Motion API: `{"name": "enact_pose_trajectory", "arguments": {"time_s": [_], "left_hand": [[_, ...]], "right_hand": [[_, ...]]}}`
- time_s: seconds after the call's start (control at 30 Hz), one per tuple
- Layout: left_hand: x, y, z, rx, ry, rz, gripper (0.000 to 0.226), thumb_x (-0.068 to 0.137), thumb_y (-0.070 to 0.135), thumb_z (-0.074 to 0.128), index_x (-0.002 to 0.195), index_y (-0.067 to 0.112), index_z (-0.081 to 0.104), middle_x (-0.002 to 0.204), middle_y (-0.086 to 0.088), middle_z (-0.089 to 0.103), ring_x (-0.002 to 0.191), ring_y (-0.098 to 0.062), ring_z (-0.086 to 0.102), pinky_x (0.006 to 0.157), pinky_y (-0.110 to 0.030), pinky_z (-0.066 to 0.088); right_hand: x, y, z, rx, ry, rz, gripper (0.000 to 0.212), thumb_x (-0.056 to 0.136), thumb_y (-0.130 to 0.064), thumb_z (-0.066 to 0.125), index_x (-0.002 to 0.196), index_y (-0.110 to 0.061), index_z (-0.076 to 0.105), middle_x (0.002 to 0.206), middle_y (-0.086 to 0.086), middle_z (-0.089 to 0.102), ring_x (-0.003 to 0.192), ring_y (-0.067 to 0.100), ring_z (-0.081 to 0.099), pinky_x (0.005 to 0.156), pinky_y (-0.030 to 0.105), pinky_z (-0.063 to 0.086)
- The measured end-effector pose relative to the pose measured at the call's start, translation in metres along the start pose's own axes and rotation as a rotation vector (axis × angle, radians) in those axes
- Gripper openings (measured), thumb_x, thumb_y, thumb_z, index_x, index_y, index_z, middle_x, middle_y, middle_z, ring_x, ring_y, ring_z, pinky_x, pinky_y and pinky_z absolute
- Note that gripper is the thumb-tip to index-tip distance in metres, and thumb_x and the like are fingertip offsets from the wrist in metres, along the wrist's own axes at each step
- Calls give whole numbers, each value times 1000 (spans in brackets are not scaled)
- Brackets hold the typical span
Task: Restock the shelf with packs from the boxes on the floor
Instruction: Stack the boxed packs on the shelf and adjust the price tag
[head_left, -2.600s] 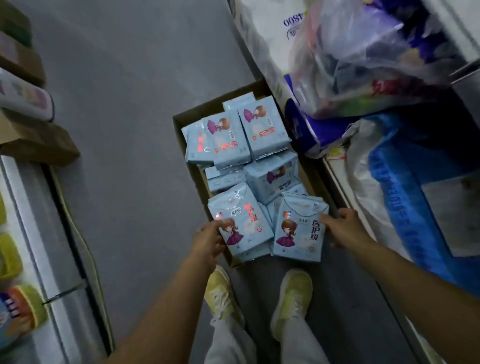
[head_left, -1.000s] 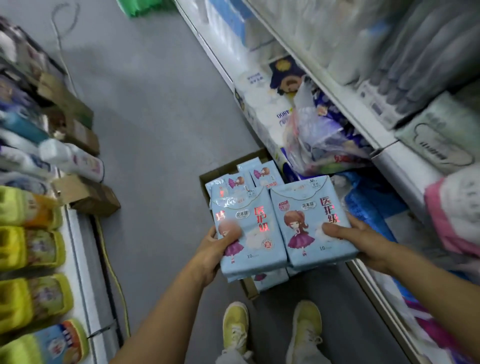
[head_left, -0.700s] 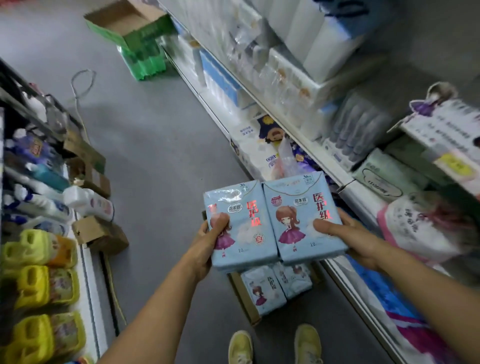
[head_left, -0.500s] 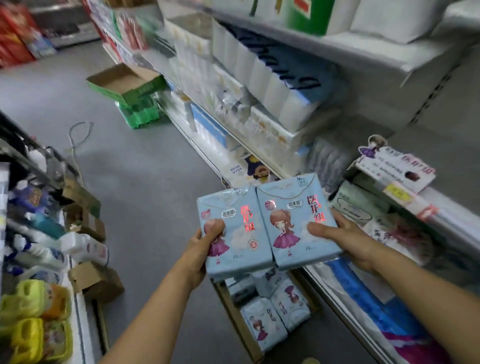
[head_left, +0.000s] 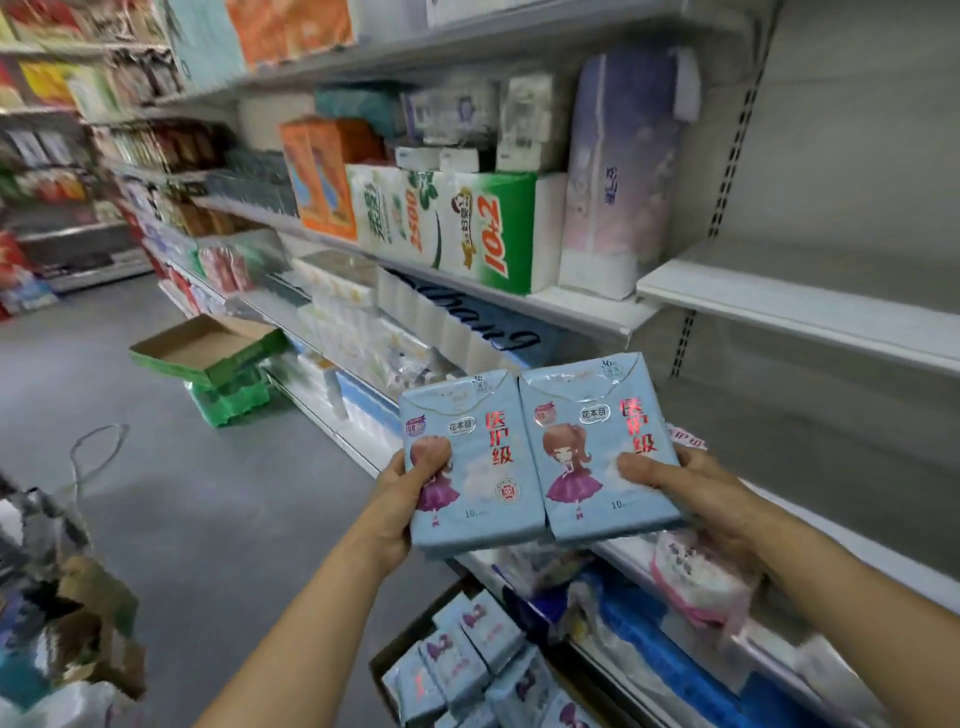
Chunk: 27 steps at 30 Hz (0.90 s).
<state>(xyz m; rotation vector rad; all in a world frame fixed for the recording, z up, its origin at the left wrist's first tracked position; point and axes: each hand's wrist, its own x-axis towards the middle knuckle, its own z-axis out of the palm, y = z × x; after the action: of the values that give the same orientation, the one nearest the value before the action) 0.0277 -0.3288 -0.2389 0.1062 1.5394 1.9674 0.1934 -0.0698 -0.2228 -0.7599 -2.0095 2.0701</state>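
Currently both hands, left hand (head_left: 402, 499) and right hand (head_left: 696, 488), are gripping blue packs (head_left: 540, 457); shelf (head_left: 800, 306) awaiting stock, box (head_left: 467, 670) remaining well filled.

Shop aisle with a plain grey floor (head_left: 208, 499), kinda dim. White metal shelving (head_left: 597, 306) runs down the right, stacked with tissue and toilet roll packs (head_left: 467, 228). An open green cardboard tray (head_left: 208, 348) sits on green crates, and a loose cord (head_left: 98, 447) lies nearby.
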Motion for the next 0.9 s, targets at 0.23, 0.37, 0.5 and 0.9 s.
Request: {"name": "enact_pose_trajectory", "arguments": {"time_s": [0.23, 0.37, 0.5, 0.9], "left_hand": [[2, 50, 46, 34, -148, 107, 53, 78, 31, 72, 124, 9, 61, 113, -17, 72, 95, -32, 71, 76, -47, 61], [7, 74, 80, 39, -242, 143, 58, 72, 36, 73, 123, 10, 61, 114, -16, 72, 101, -35, 70, 83, -53, 58], [9, 93, 117, 47, -326, 171, 62, 74, 34, 71, 128, 6, 58, 111, -16, 72, 94, -31, 72, 74, -45, 62], [42, 133, 219, 93, -472, 195, 92, 53, 42, 90, 131, 8, 56, 110, -17, 73, 93, -32, 73, 65, -41, 60]], "right_hand": [[-40, -56, -22, -56, 71, -202, 82, 42, -57, 83, 109, -13, 67, 97, 5, 76, 86, 24, 73, 73, 32, 55], [-57, -82, -41, -30, 148, -261, 78, 47, -53, 86, 110, -11, 67, 101, 10, 75, 88, 27, 72, 76, 36, 57], [-70, -100, -64, -86, 257, -307, 73, 48, -58, 78, 106, -14, 68, 96, 4, 76, 85, 23, 73, 78, 33, 55], [-73, -134, -134, 39, 456, -389, 61, 56, -41, 86, 106, -10, 69, 95, 8, 76, 84, 25, 72, 82, 38, 55]]}}
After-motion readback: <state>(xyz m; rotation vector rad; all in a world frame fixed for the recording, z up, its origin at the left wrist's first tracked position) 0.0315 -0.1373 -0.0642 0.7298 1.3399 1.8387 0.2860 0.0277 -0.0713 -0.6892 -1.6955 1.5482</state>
